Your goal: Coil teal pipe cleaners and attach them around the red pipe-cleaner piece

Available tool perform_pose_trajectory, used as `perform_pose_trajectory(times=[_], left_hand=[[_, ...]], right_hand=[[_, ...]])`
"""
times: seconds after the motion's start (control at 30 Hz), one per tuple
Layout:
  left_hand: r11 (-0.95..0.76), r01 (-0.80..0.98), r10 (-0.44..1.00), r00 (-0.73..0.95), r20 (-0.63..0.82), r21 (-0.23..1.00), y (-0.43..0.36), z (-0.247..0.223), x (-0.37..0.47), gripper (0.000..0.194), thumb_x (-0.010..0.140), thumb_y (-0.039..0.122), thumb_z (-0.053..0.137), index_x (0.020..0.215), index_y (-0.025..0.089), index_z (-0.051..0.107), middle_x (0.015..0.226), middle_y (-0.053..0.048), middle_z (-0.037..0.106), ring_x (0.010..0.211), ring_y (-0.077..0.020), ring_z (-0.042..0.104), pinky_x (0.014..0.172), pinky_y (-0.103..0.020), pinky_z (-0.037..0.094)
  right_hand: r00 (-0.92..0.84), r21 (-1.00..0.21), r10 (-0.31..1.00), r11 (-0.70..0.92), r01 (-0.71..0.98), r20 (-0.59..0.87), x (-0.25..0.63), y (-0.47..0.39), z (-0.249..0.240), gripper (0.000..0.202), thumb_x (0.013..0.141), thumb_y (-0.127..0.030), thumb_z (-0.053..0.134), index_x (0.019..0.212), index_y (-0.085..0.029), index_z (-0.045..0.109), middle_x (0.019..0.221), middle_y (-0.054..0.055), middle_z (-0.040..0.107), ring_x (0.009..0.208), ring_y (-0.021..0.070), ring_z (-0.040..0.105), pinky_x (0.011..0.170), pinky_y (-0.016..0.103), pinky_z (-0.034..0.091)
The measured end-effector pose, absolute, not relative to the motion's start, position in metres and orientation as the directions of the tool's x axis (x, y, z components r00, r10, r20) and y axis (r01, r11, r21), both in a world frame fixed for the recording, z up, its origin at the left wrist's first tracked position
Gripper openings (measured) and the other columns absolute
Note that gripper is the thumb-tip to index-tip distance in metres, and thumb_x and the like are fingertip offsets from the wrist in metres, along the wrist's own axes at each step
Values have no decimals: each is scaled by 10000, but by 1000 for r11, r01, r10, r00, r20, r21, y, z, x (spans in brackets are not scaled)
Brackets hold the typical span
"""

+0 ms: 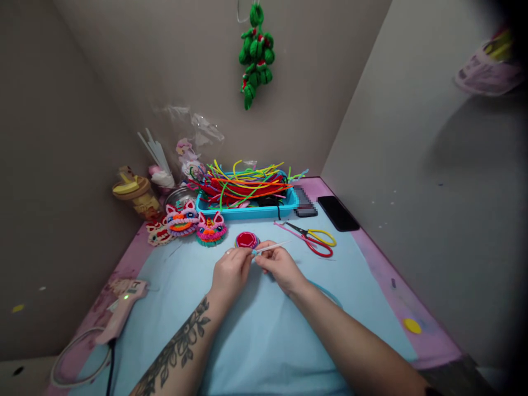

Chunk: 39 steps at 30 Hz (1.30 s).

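My left hand (231, 268) and my right hand (280, 267) meet above the middle of the table, fingertips pinched close together. Between them is a small light-blue fuzzy piece (254, 252), probably pipe cleaner. A thin white strand (275, 246) sticks out to the right from my right fingers. Just behind my fingertips lies a round red, purple and blue coil (246, 240). A longer light-blue pipe cleaner (328, 292) curves out from behind my right forearm. Scissors (315, 240) with one yellow and one red handle lie open to the right, beside a pink pipe cleaner (289, 227).
A blue tray (247, 212) heaped with coloured pipe cleaners stands at the back. Several lion-like pipe-cleaner heads (212, 229) sit left of centre. A pink glue gun (124, 311) with a lit green light lies left, its cable trailing forward. A black phone (338, 213) rests back right.
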State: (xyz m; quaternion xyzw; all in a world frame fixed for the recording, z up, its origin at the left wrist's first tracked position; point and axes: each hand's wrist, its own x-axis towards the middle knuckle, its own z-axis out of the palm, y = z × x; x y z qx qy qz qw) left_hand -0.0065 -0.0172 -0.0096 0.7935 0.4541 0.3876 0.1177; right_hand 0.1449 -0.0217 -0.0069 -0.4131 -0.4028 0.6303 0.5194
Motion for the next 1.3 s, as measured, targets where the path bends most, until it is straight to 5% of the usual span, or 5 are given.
perform_pose_trajectory(times=[0.17, 0.5, 0.9, 1.3], left_hand=[[-569, 617, 805, 284, 521, 543, -17, -11, -6, 138, 857, 186, 521, 914, 176, 646, 869, -73, 703, 808, -188, 634, 760, -301, 482], [-374, 537, 927, 208, 311, 756, -17, -4, -3, 155, 847, 266, 547, 821, 171, 667, 734, -14, 674, 597, -117, 554, 577, -215, 417], [-223, 371, 957, 259, 130, 901, -15, -2, -1, 261, 841, 344, 494, 699, 149, 592, 633, 2, 550, 610, -129, 479, 593, -227, 366], [-428, 557, 877, 447, 177, 712, -18, 8, -7, 299, 902, 318, 363, 640, 187, 424, 618, 16, 433, 606, -136, 440, 599, -248, 321]], right_hand=[[-150, -968, 987, -98, -232, -64, 148, -22, -8, 211, 652, -294, 687, 793, -199, 562, 529, -90, 402, 464, 75, 349, 456, 208, 271], [-130, -994, 991, 10, -109, 25, 149, -19, -15, 137, 692, -255, 624, 774, -197, 531, 542, -90, 349, 488, 84, 305, 489, 225, 224], [-87, -999, 996, 21, -34, 24, 147, -24, -7, 214, 671, -237, 627, 871, -189, 570, 545, -86, 371, 497, 95, 342, 502, 233, 266], [-195, -995, 981, -18, -100, 2, 152, -21, -3, 206, 639, -217, 684, 811, -187, 575, 596, -73, 468, 549, 91, 404, 544, 224, 310]])
